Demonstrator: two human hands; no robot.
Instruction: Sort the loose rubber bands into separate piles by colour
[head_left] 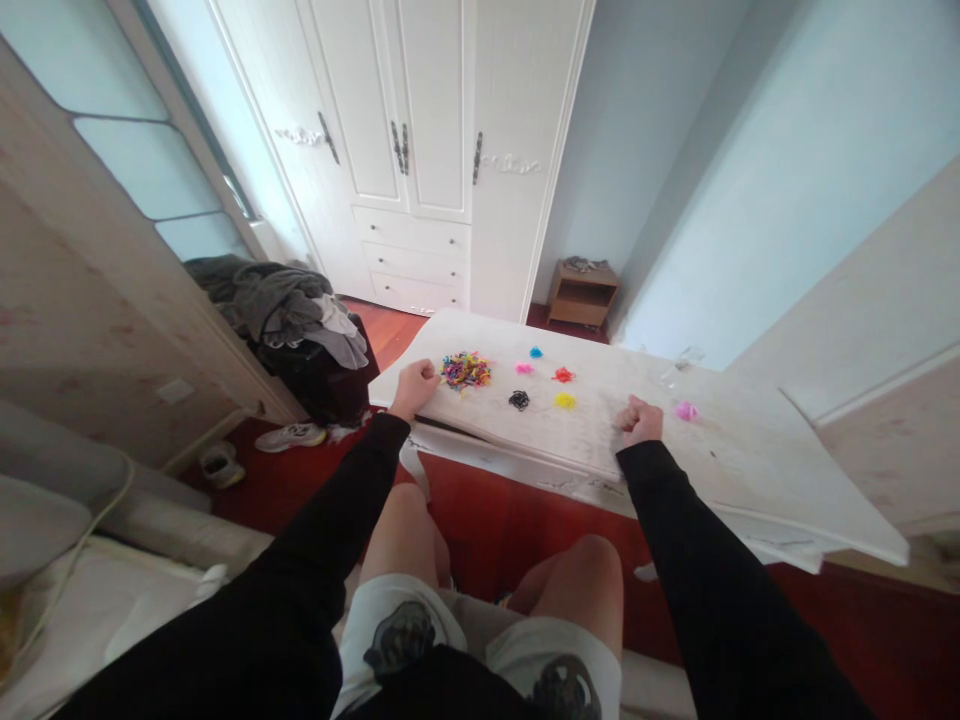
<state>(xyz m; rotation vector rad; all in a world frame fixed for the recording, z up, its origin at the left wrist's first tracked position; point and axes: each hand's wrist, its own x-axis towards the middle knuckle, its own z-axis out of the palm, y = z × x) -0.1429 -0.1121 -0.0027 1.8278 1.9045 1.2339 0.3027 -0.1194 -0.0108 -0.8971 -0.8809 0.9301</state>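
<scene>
My left hand point(415, 385) rests as a closed fist on the near left part of a white board point(750, 450), right beside a mixed pile of coloured rubber bands point(466, 371). My right hand point(640, 420) is also a closed fist on the board; whether it holds anything is hidden. Small sorted heaps lie between the hands: blue point(535, 352), pink point(523, 368), red point(562, 375), black point(518, 400) and yellow point(564, 401). A light pink heap point(685, 410) lies just right of my right hand.
A clear plastic bag point(684, 360) lies at the board's far side. A white wardrobe point(427, 150) stands behind, a small wooden nightstand point(581, 293) in the corner. Grey clothes point(285, 305) are heaped on a dark case at left, shoes point(289, 436) on the red floor.
</scene>
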